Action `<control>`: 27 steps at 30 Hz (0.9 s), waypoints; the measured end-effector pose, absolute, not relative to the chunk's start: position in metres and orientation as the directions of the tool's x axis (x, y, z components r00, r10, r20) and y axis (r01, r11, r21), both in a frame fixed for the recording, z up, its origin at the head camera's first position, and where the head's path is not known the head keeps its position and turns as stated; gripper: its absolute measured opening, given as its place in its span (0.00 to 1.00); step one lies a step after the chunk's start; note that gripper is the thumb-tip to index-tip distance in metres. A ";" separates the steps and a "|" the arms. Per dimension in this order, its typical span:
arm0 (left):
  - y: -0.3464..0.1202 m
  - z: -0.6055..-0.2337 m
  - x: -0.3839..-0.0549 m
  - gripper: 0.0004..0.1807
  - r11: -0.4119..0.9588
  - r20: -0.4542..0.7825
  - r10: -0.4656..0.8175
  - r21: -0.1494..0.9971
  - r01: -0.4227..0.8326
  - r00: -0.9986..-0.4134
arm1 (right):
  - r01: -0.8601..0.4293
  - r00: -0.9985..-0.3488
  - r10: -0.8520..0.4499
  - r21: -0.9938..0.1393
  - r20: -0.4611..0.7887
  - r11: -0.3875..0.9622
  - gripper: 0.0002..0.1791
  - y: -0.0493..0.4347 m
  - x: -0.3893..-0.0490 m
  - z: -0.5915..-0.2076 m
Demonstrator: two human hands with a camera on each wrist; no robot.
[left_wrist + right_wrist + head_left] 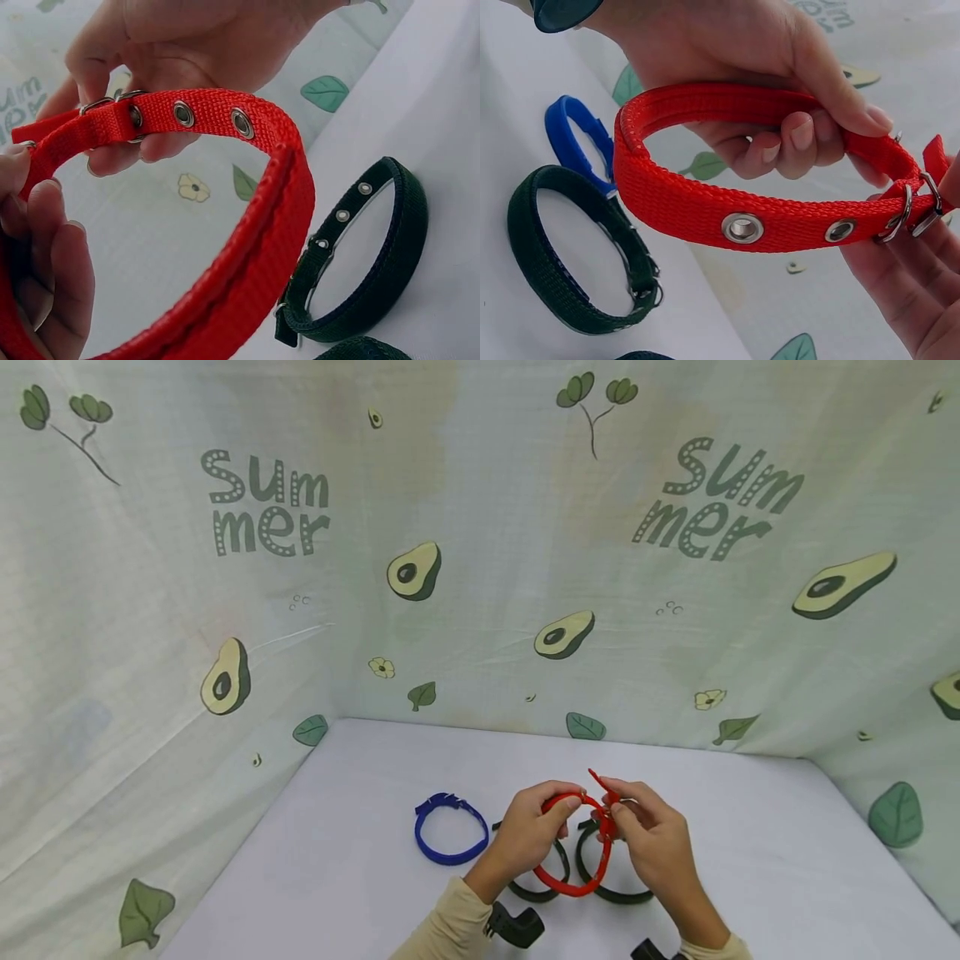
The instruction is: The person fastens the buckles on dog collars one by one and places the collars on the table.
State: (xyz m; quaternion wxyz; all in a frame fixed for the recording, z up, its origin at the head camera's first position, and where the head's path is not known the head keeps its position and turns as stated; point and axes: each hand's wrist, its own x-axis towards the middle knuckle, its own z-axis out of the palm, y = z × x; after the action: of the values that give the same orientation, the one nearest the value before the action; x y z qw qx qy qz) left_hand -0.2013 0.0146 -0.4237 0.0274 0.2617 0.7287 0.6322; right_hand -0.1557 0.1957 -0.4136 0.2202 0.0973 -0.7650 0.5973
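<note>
A red webbing dog collar (pixel 572 891), closed into a loop, is held up above the table by both hands. My left hand (pixel 525 827) grips one side of the band, thumb pressed on it, in the head and right wrist views. At the metal buckle (pixel 928 204), my right hand (pixel 660 839) pinches the strap, whose free end sticks up past the fingers. Metal eyelets (pixel 184 113) line the band. Behind and below the loop lie two dark green collars (pixel 622 897), partly hidden by the hands and the red collar.
A blue collar (pixel 447 860) lies left of the hands on the white table (pixel 337 852). Printed cloth (pixel 480 527) hangs along the back and sides. Black devices (pixel 517 927) are worn at both wrists.
</note>
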 end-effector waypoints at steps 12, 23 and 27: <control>0.017 -0.423 -0.200 0.15 0.055 0.280 0.417 0.942 0.331 -0.865 | -0.436 -0.876 0.116 -0.871 0.469 0.228 0.10 0.195 -0.156 -0.414; 0.016 -0.423 -0.199 0.16 0.035 0.305 0.380 0.939 0.343 -0.873 | -0.424 -0.871 0.128 -0.858 0.474 0.289 0.08 0.192 -0.153 -0.415; 0.017 -0.423 -0.199 0.14 0.059 0.312 0.347 0.934 0.352 -0.884 | -0.402 -0.886 0.121 -0.871 0.448 0.283 0.08 0.193 -0.155 -0.414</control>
State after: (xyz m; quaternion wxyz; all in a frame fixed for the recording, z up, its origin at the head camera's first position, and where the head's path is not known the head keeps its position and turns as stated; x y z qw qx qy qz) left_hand -0.1987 0.0173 -0.4229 -0.0019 0.2404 0.7277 0.6423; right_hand -0.1549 0.1934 -0.4135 0.2210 0.0912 -0.7697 0.5919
